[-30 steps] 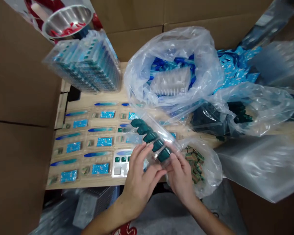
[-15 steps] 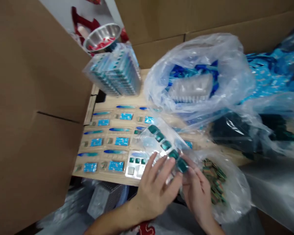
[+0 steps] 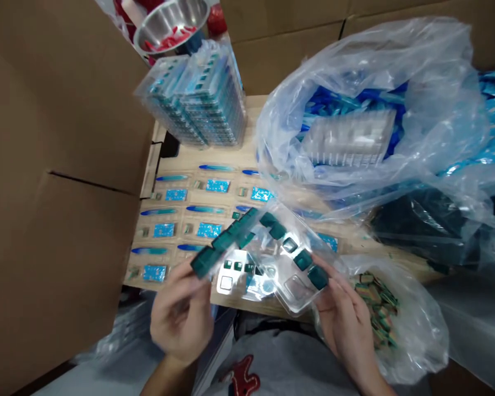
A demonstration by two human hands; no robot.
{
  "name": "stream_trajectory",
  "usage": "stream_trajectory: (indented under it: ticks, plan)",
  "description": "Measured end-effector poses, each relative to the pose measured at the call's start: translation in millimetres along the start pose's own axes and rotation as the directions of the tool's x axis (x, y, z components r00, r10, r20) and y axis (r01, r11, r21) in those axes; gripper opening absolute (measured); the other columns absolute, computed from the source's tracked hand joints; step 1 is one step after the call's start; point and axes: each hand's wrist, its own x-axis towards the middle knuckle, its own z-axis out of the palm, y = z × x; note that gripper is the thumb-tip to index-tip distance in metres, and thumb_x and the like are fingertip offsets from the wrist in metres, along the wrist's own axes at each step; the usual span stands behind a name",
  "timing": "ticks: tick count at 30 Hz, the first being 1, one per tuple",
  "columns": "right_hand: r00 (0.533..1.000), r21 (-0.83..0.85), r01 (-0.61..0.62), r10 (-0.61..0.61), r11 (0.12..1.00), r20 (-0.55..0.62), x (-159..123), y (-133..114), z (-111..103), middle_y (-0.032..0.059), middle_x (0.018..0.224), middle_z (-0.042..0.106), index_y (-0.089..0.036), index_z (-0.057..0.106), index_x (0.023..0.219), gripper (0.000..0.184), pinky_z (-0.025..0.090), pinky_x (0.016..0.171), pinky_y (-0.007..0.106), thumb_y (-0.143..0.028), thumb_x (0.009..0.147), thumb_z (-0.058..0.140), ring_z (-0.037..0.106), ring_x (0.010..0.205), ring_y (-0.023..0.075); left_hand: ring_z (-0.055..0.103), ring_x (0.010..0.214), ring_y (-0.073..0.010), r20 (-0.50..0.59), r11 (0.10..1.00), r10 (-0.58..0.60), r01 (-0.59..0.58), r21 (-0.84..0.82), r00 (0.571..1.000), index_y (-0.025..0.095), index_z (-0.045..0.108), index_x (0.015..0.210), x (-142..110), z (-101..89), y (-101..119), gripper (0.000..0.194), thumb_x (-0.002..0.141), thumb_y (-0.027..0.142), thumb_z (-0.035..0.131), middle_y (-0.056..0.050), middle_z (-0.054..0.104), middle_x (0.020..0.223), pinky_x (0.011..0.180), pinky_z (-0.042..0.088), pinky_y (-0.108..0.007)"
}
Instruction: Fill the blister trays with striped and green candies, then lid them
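My left hand [image 3: 183, 313] pinches the end of a thin clear plastic tray with a row of dark green squares [image 3: 225, 239], tilted up to the left. In my right hand [image 3: 346, 316], another clear plastic tray [image 3: 299, 286] is gripped by its lower right edge, and green squares run along its side too. The two trays meet or overlap near their far ends; I cannot tell whether they touch. Below them lies a filled tray [image 3: 226, 283] with small green squares and one larger pale square, partly covered.
Rows of clear trays with blue brush-like pieces and blue patterned packets [image 3: 164, 230] cover the wooden table [image 3: 251, 113]. Behind stand stacked filled trays [image 3: 214, 104] and a metal bowl [image 3: 171, 27]. Plastic bags [image 3: 433, 110] [image 3: 424, 335] sit right; cardboard walls [image 3: 82, 231] enclose the left and back.
My hands have moved apart, the left one going left with one green-squared tray. The trays, held together before, now spread open like a V. The view has shifted slightly.
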Motion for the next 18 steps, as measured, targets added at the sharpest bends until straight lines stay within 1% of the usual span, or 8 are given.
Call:
stream_trajectory:
  ticks: [1,2,5,8,11,13,16,18]
  plan:
    - [1.000,-0.008,0.004,-0.004,1.000,-0.005,1,0,-1,0.0066,0.118,0.072,-0.030,0.080,0.101,0.033,0.062,0.082,0.036,-0.050,0.075,0.080,0.067,0.112,0.0295,0.073,0.089,-0.0169,-0.049,0.996,-0.074,0.071,-0.060,0.996,0.028,0.065,0.094,4,2.6,-1,0.008,0.089,0.023,0.069,0.005,0.074,0.102,0.082,0.064,-0.041]
    - [1.000,-0.019,0.012,-0.012,1.000,-0.014,1,-1,-3,0.0071,0.120,0.072,-0.029,0.079,0.101,0.033,0.062,0.084,0.036,-0.050,0.075,0.080,0.066,0.114,0.0299,0.073,0.088,-0.0170,-0.069,0.985,-0.138,0.129,-0.117,0.988,0.029,0.065,0.096,8,4.8,-2,0.008,0.089,0.026,0.069,0.006,0.073,0.099,0.082,0.064,-0.042]
    - [0.999,-0.056,0.032,-0.034,0.998,-0.032,2,-3,-8,0.0097,0.121,0.071,-0.027,0.079,0.102,0.035,0.062,0.084,0.038,-0.049,0.074,0.080,0.064,0.117,0.0319,0.073,0.086,-0.0154,-0.069,0.954,-0.244,0.227,-0.195,0.967,0.032,0.064,0.100,24,5.0,-6,0.009,0.092,0.034,0.066,0.007,0.072,0.095,0.079,0.064,-0.039]
    - [0.998,-0.065,0.013,-0.017,0.998,-0.068,0,-6,-16,0.0115,0.124,0.069,-0.025,0.078,0.102,0.037,0.065,0.077,0.042,-0.049,0.073,0.079,0.064,0.116,0.0362,0.072,0.088,-0.0131,-0.083,0.929,-0.320,0.295,-0.222,0.944,0.035,0.063,0.103,36,-4.8,-18,0.010,0.094,0.037,0.063,0.007,0.071,0.102,0.079,0.064,-0.034]
    - [0.990,-0.079,-0.028,0.016,0.996,-0.138,-1,-12,-30,0.0100,0.128,0.067,-0.026,0.077,0.105,0.037,0.066,0.072,0.042,-0.048,0.075,0.074,0.060,0.121,0.0369,0.072,0.091,-0.0111,-0.057,0.868,-0.407,0.367,-0.334,0.912,0.036,0.066,0.102,42,-15.7,-30,0.010,0.092,0.035,0.067,0.007,0.072,0.104,0.081,0.064,-0.029]
    - [0.985,-0.092,-0.032,0.016,0.995,-0.170,0,-18,-42,0.0088,0.124,0.069,-0.027,0.077,0.104,0.038,0.066,0.071,0.041,-0.048,0.072,0.076,0.062,0.118,0.0361,0.073,0.090,-0.0110,-0.036,0.806,-0.471,0.413,-0.424,0.881,0.034,0.069,0.097,44,-19.0,-33,0.011,0.087,0.033,0.073,0.007,0.074,0.101,0.080,0.064,-0.026]
    - [0.981,-0.138,-0.042,0.015,0.990,-0.194,-1,-33,-64,0.0098,0.114,0.073,-0.027,0.080,0.094,0.038,0.067,0.065,0.041,-0.046,0.062,0.083,0.068,0.107,0.0378,0.074,0.083,-0.0115,-0.026,0.712,-0.560,0.465,-0.527,0.828,0.031,0.072,0.089,45,-18.5,-26,0.019,0.075,0.031,0.084,0.006,0.076,0.092,0.074,0.065,-0.023]
    - [0.983,-0.233,-0.044,0.001,0.971,-0.185,-8,-46,-78,0.0111,0.113,0.073,-0.025,0.081,0.091,0.036,0.066,0.069,0.041,-0.047,0.063,0.083,0.068,0.107,0.0376,0.074,0.078,-0.0109,-0.002,0.650,-0.612,0.501,-0.571,0.791,0.029,0.073,0.085,46,-16.5,-20,0.024,0.067,0.030,0.090,0.007,0.077,0.087,0.071,0.065,-0.021]
